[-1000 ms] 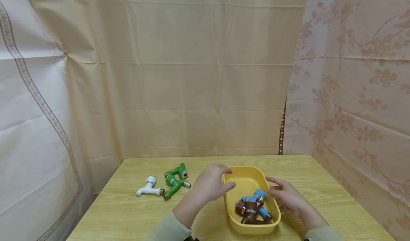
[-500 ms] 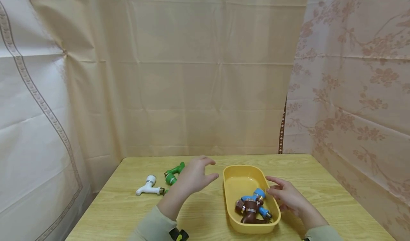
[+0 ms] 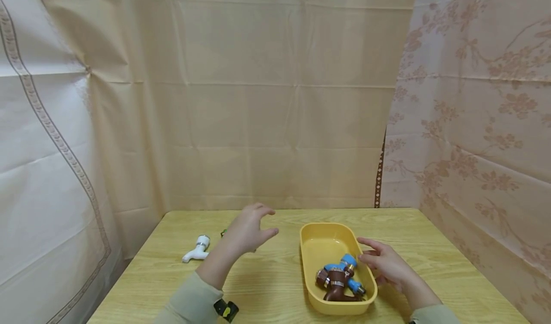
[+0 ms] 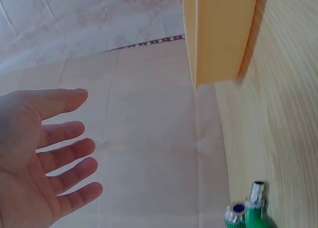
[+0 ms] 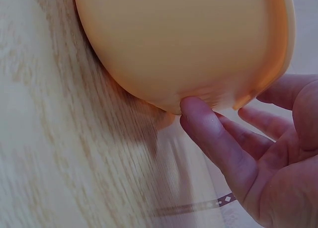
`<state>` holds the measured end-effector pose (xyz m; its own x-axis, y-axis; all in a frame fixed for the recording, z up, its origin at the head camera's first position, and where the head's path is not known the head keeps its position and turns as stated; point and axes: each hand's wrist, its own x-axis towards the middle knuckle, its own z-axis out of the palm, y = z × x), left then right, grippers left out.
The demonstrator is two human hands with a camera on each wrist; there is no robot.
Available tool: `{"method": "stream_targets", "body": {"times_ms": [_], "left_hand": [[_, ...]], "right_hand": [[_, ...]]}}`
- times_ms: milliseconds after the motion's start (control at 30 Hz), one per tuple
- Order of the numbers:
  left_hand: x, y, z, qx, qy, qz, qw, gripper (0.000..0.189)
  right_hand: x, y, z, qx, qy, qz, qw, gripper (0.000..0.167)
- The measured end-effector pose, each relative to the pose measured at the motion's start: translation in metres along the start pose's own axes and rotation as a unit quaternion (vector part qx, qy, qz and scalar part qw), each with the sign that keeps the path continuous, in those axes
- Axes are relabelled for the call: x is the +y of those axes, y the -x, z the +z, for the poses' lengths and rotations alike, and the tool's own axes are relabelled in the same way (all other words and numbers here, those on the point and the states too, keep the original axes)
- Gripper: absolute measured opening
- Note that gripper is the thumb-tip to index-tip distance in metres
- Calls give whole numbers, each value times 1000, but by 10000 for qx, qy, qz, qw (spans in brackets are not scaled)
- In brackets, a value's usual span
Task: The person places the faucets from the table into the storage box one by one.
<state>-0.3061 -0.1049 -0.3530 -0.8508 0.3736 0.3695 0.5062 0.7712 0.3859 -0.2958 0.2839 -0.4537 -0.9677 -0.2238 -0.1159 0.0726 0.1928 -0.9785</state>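
My left hand [image 3: 245, 230] hovers over the table's left half with fingers and thumb apart, holding nothing. In the left wrist view its palm and fingers [image 4: 69, 163] are spread. Beneath it lie two green taps [image 4: 254, 219], mostly hidden by the hand in the head view. A white tap [image 3: 199, 250] lies just left of them, partly covered by the left forearm. On the right, my right hand [image 3: 389, 269] rests relaxed fingers against the outer wall of a yellow plastic tub [image 3: 306, 271]. Inside the tub lie a blue tap [image 3: 347, 261] and a brown tap [image 3: 337, 277], one overlapping the other.
The wood-grain table [image 3: 267, 290] ends at a straight back edge. Behind it hangs a beige curtain [image 3: 275, 123]. Floral cloth [image 3: 482, 123] closes the right side and a pale cloth [image 3: 43, 180] the left. A black strap [image 3: 225, 309] sits on the left wrist.
My left hand has moved left from above the tub's left rim to over the green taps, covering them. My right hand and the tub stay in place.
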Motion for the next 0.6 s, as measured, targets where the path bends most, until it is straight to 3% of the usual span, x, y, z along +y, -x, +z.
{"method": "stream_targets", "body": {"times_ms": [267,600], "left_hand": [[-19,4,-9,14,140,-185,9997,52],[-42,6,-14,-47,-180,-226,9996,53]], "right_hand": [[-1,1,0,0,20,14,10000,72],[-1,1,-1,-2,82,17,10000,71]]}}
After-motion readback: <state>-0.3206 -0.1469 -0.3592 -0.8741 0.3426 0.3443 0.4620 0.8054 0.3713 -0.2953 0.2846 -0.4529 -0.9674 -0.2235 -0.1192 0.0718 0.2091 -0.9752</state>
